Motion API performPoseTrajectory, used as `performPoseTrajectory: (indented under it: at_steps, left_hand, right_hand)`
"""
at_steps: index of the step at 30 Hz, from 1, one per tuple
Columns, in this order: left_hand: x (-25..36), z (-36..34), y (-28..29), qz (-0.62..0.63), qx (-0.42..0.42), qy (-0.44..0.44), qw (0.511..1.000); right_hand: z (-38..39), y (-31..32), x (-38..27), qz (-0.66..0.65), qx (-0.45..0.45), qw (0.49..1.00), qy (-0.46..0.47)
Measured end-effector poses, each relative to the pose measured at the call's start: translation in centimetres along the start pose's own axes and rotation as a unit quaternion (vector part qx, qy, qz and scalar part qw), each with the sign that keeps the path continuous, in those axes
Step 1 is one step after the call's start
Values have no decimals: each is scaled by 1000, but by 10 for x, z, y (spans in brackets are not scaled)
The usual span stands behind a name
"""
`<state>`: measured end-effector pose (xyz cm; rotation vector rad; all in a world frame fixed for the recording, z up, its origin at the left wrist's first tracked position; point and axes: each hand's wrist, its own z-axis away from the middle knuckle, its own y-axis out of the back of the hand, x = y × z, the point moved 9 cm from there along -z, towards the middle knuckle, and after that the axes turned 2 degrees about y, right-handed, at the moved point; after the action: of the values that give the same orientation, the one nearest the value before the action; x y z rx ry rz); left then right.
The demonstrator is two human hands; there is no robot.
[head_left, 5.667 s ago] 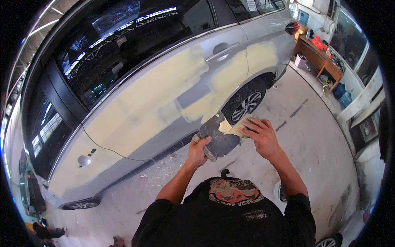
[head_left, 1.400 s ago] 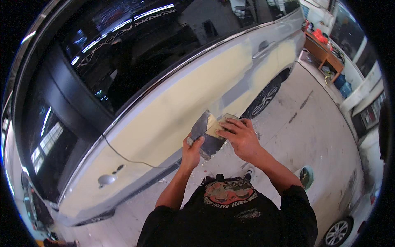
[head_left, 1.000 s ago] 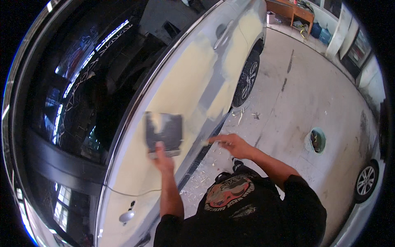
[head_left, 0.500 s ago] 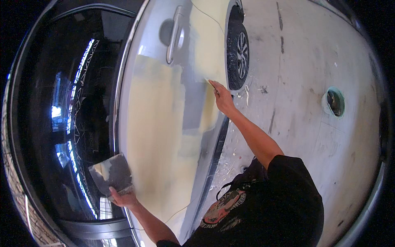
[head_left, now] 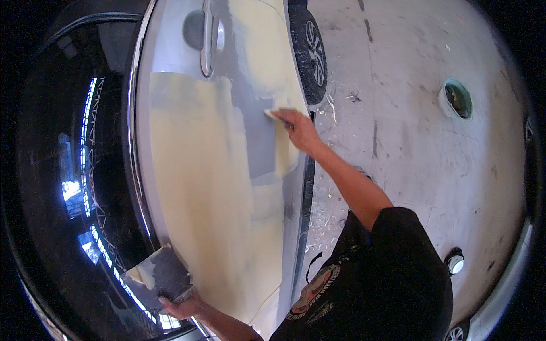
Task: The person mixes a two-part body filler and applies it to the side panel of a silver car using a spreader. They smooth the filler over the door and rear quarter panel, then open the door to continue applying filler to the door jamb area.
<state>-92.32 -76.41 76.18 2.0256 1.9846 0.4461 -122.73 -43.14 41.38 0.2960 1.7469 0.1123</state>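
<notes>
In front of me is a silver car door with broad patches of pale yellow filler around a bare grey strip. My right hand is closed round a small filler spreader, its pale-edged blade at the filler on the strip's right side; whether it touches the panel is unclear. At the lower left, my left hand grips a grey mixing board by its near edge. A smear of cream filler lies on the board, which is held over the dark car window.
The door handle juts out at the top, with a wheel beyond on the right. A pale green bucket stands on the concrete floor. Filler scraps litter the floor beside the sill. A white-topped container is farther right.
My view has shifted, so the car appears farther left. Against the door, the spreader has come slightly nearer and to the right. The mixing board has also moved toward me.
</notes>
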Motion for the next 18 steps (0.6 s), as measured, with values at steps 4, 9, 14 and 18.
performPoseTrajectory:
  at_steps: [4,9,14,18]
  left_hand:
    - [-52,19,10,-54,7,-7,998]
    - [-123,40,16,228,77,287,927]
    - [-115,36,13,224,67,289,929]
    - [-107,31,23,140,29,196,970]
  right_hand:
    - [77,-20,-22,-18,-24,1000,5]
    - [60,-10,-7,-42,1,999,-4]
    - [-64,29,23,11,47,999,-4]
    - [-112,32,33,78,52,996,3]
